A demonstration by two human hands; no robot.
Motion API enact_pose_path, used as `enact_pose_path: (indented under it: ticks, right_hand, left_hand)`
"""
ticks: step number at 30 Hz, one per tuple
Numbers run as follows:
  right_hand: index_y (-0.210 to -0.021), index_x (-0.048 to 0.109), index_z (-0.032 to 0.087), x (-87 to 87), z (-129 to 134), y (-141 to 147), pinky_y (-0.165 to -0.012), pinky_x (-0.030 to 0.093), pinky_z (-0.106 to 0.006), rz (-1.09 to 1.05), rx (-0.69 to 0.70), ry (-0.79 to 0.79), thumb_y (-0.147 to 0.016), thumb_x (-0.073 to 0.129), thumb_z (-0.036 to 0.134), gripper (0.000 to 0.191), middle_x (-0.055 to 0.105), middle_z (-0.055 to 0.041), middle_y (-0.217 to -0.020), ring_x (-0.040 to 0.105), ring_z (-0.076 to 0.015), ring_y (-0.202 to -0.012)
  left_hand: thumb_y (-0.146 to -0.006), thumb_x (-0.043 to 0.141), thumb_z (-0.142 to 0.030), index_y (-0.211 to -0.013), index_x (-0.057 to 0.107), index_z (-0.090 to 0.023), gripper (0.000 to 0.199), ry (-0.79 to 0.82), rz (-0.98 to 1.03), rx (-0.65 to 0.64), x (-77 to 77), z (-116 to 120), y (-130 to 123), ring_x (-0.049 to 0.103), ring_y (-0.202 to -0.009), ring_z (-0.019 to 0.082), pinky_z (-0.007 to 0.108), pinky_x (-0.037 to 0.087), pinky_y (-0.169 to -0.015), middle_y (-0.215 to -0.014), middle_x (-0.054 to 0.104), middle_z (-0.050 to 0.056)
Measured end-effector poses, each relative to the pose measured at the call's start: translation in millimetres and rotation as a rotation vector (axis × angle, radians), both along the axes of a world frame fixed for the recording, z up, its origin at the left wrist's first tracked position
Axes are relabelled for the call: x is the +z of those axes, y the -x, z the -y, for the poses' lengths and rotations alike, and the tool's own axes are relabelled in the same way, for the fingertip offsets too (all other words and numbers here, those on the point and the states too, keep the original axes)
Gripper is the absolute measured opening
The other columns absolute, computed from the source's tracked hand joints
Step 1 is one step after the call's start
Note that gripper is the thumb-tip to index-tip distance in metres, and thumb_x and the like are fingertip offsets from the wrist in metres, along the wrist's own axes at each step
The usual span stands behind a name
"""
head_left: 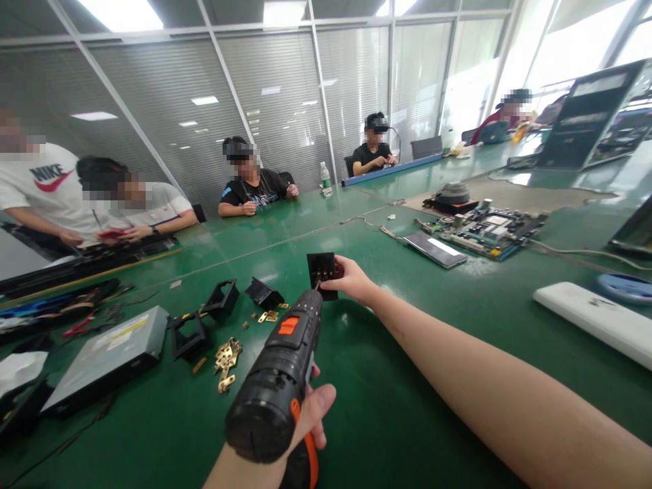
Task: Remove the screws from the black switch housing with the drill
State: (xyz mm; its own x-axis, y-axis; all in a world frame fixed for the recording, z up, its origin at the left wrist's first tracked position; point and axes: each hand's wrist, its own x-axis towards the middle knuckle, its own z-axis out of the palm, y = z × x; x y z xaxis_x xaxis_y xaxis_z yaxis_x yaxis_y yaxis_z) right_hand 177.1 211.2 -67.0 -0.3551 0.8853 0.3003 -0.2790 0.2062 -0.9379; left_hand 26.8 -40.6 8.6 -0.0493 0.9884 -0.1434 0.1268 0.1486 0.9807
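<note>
My left hand (313, 414) is wrapped round the handle of a black and orange cordless drill (275, 373), whose bit end points away from me. The bit tip meets a small square black plastic part (320, 263) with brass-coloured bits on its face. My right hand (351, 278) grips that part by its right edge, thumb and fingers closed on it, holding it upright above the green table. Left of the drill lie loose brass pieces (227, 360) and black plastic frames (221, 299). Another black plastic piece (263, 293) is tilted beside them.
A grey metal drive box (109, 356) lies at the left on the green table (407, 407). To the right are a circuit board (494, 227), a flat dark device (435, 248) and a white bar (595, 316). Several people sit across the table, near a water bottle (325, 179).
</note>
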Motion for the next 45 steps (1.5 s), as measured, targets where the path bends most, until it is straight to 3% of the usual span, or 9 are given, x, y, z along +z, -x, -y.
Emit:
enact_pose_path:
  ticks: [13, 24, 37, 45]
  right_hand:
    - [-0.107, 0.065, 0.018, 3.6, 3.7, 1.6, -0.093, 0.058, -0.044, -0.008, 0.013, -0.015, -0.053, 0.091, 0.020, 0.060, 0.076, -0.0042, -0.101, 0.073, -0.0266, -0.096]
    - [-0.111, 0.062, 0.020, -1.1, 2.8, -0.6, -0.090, 0.060, -0.044, 0.040, 0.035, 0.028, -0.057, 0.089, 0.021, 0.060, 0.077, -0.0035, -0.095, 0.075, -0.0270, -0.093]
    - [-0.116, 0.054, 0.023, -18.1, -3.5, -2.0, -0.093, 0.060, -0.046, 0.079, 0.202, 0.129, -0.057, 0.089, 0.017, 0.069, 0.079, -0.0032, -0.106, 0.075, -0.0238, -0.092]
    - [-0.098, 0.073, 0.015, -21.7, -13.8, -6.9, -0.091, 0.059, -0.041, 0.261, 0.147, 0.042, -0.061, 0.091, 0.024, 0.042, 0.080, -0.0052, -0.096, 0.075, -0.0240, -0.091]
  left_hand:
    - [-0.079, 0.085, -0.050, -0.100, 0.065, -0.021, 0.040, 0.068, 0.001, 0.003, 8.3, 1.1, 3.6, 0.065, -0.052, 0.019, 0.033, 0.053, -0.063, -0.055, 0.064, -0.004]
    - [-0.076, 0.086, -0.050, -0.098, 0.067, -0.021, 0.040, 0.060, 0.012, 0.056, 8.4, 1.7, 1.5, 0.062, -0.052, 0.020, 0.032, 0.051, -0.059, -0.055, 0.064, -0.002]
    - [-0.077, 0.086, -0.050, -0.100, 0.068, -0.020, 0.042, 0.076, 0.071, 0.065, 16.5, 3.5, -1.7, 0.062, -0.052, 0.018, 0.030, 0.052, -0.058, -0.055, 0.066, -0.002]
    - [-0.075, 0.087, -0.050, -0.102, 0.069, -0.019, 0.045, 0.085, 0.144, 0.087, 18.7, 3.1, 2.3, 0.063, -0.054, 0.019, 0.031, 0.052, -0.058, -0.056, 0.066, -0.001]
